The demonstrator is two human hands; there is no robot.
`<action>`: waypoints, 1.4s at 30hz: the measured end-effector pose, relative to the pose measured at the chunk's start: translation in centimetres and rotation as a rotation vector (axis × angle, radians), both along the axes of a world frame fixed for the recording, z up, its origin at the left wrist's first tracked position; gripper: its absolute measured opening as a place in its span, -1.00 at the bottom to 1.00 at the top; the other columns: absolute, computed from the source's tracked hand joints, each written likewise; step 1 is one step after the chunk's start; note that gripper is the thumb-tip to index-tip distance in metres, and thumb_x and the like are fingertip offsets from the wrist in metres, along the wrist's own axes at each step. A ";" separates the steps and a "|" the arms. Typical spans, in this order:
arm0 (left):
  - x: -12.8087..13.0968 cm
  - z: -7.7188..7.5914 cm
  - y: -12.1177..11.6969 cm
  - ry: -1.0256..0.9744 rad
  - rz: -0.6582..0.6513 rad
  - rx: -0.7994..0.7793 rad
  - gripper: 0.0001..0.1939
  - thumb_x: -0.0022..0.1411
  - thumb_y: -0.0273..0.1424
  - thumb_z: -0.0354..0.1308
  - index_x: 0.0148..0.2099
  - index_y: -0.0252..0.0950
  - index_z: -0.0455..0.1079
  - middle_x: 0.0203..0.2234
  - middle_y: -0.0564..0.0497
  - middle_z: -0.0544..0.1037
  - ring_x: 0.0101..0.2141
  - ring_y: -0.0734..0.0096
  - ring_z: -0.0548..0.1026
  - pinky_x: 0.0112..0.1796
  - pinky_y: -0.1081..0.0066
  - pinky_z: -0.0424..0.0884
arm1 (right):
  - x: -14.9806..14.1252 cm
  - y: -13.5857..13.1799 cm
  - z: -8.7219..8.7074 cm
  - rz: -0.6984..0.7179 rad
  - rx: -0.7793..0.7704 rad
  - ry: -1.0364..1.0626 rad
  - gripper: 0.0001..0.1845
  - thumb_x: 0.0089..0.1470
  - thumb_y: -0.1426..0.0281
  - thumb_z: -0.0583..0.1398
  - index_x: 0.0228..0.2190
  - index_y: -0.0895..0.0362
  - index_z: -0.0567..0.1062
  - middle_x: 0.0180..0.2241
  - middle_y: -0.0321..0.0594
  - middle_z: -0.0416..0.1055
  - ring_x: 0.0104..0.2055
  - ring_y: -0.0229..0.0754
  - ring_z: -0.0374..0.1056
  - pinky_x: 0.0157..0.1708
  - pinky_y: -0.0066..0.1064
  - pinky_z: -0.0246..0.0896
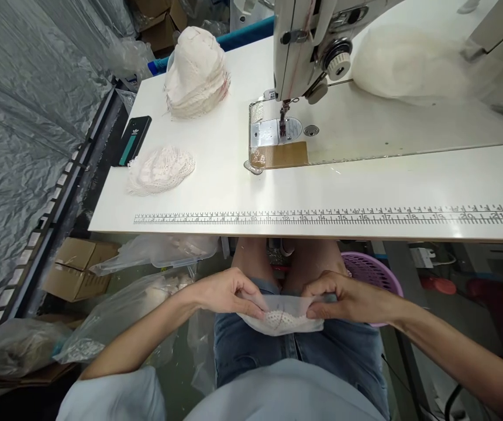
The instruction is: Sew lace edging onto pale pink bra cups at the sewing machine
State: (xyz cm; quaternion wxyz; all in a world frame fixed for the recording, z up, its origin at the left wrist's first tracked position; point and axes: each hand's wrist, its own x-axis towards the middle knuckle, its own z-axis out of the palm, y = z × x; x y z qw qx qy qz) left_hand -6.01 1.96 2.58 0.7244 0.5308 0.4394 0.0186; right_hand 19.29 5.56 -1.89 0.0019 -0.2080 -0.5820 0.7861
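Observation:
Over my lap, a small white piece of sheer fabric (283, 323) with a lacy, dotted patch is stretched between both hands. My left hand (234, 294) pinches its left end between thumb and fingers. At the right end, my right hand (338, 297) grips the edge in the same way, thumb on top. The fabric hangs below the table's front edge, apart from the sewing machine (293, 64). On the tabletop lie a flat white lace piece (162, 169) and a tall stack of white fabric cups (196, 73).
A dark phone-like object (134, 140) lies at the table's left edge. Sheer off-white fabric (405, 64) rests behind the machine bed. A printed ruler (330, 217) runs along the front. Below are plastic bags (115, 316), a carton (78, 269) and a purple basket (376, 275).

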 end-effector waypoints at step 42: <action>0.3 -1.7 -0.7 -0.094 0.084 0.042 -0.76 0.02 -0.43 0.25 -0.20 -0.34 0.52 -0.37 -0.02 0.58 -0.35 0.40 0.48 -0.30 0.50 0.37 | -0.8 -0.8 0.7 -0.061 -0.011 -0.047 -0.74 -0.02 0.21 0.25 -0.40 0.16 0.56 -0.40 -0.19 0.46 -0.34 -0.17 0.37 -0.36 -0.44 0.24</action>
